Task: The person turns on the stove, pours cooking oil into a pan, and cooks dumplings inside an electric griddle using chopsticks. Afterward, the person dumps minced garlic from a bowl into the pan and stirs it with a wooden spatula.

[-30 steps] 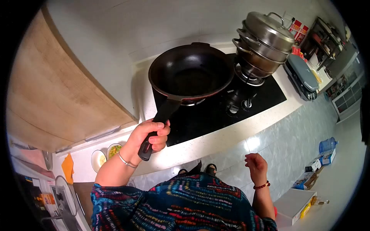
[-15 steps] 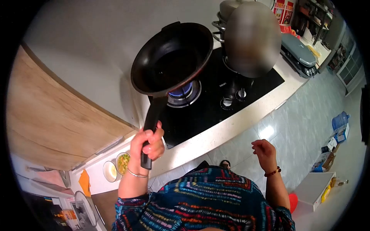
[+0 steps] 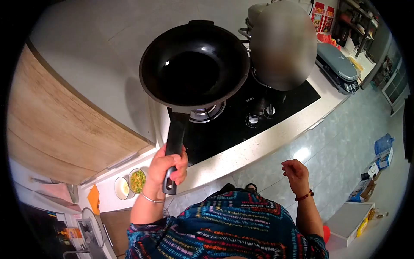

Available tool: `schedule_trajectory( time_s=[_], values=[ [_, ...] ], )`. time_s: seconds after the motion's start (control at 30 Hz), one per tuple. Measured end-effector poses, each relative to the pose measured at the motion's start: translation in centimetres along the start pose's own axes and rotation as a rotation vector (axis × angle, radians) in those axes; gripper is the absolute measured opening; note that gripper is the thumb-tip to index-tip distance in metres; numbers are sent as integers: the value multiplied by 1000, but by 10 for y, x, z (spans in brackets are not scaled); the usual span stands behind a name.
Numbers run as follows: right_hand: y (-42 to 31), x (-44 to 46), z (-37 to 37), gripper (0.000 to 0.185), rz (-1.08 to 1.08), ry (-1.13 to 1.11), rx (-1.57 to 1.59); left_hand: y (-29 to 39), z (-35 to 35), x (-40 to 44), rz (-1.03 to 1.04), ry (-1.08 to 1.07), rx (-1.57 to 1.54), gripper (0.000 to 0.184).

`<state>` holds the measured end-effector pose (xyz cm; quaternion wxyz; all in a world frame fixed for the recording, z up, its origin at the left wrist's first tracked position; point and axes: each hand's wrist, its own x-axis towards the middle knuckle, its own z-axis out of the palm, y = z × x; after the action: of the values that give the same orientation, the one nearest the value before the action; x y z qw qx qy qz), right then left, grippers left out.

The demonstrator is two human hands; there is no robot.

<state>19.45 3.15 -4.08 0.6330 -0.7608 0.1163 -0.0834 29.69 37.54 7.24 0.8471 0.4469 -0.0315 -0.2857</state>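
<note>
My left hand [image 3: 169, 169] is wrapped round the black handle of a dark wok [image 3: 194, 64], which is raised over the left burner [image 3: 209, 111] of the black gas hob [image 3: 233, 129]. A small glint shows inside the wok. Well away from the wok, my right hand [image 3: 296, 175] hangs over the floor at the right, its fingers curled together; whether anything is in them is too small to tell. A blurred patch covers most of the steel pot [image 3: 257, 13] on the right burner.
Two bowls, one with pale contents [image 3: 122, 188] and one with chopped green and orange food [image 3: 137, 181], stand left of my left hand near an orange cloth [image 3: 93, 199]. A grey electric appliance [image 3: 338, 64] sits right of the hob. A wooden cabinet [image 3: 64, 129] juts in at left.
The wok has been lifted off the burner and, since half a second ago, tilted more level, its inside now facing me. The blue flame seen under it earlier is no longer visible.
</note>
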Motion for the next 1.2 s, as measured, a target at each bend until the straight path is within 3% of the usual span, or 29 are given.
schedule_trajectory(
  time_s=[0.17,0.23,0.27,0.47,0.63,1.2],
  values=[
    [13,-1,-5,7,27,0,19,45,24,3,-40,138,109,18],
    [14,-2,-6,7,46,-11,12,59,27,8,-114,143,-62,16],
    [15,-2,-5,8,64,-19,39,65,23,11,-180,25,-143,15],
    [18,1,-3,8,49,-36,17,56,32,13,-143,20,-444,15],
    [16,3,-3,9,59,-35,40,28,28,-2,-62,-86,-641,29],
    [13,0,9,12,46,-17,-21,2,-29,18,-107,-61,-365,16]
  ],
)
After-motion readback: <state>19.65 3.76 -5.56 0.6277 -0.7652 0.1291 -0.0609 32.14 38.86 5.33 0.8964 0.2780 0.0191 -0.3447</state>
